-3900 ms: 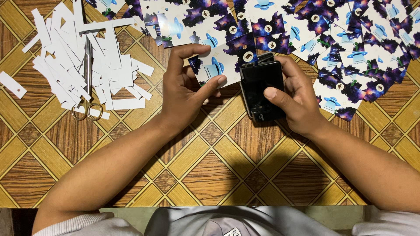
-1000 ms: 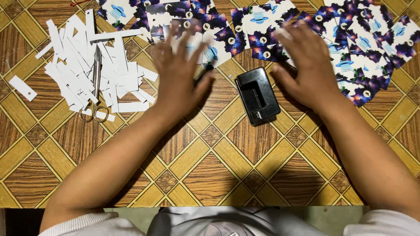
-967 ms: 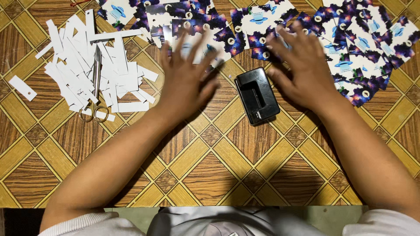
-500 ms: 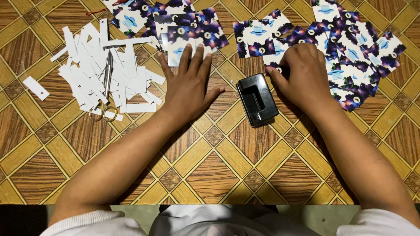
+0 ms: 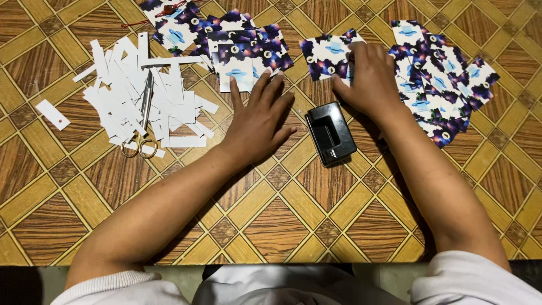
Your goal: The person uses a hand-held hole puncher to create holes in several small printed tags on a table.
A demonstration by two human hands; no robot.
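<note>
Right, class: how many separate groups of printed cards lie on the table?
3: one cluster beyond the left hand, one small group at centre, one pile beside the right hand; it hides some cards.

Glossy black plastic hole punch (image 5: 331, 133)

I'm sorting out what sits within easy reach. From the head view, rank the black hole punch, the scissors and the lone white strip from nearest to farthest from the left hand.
From the left hand:
1. Black hole punch, just to its right.
2. Scissors, to its left, on the white strips.
3. Lone white strip, far left.
</note>
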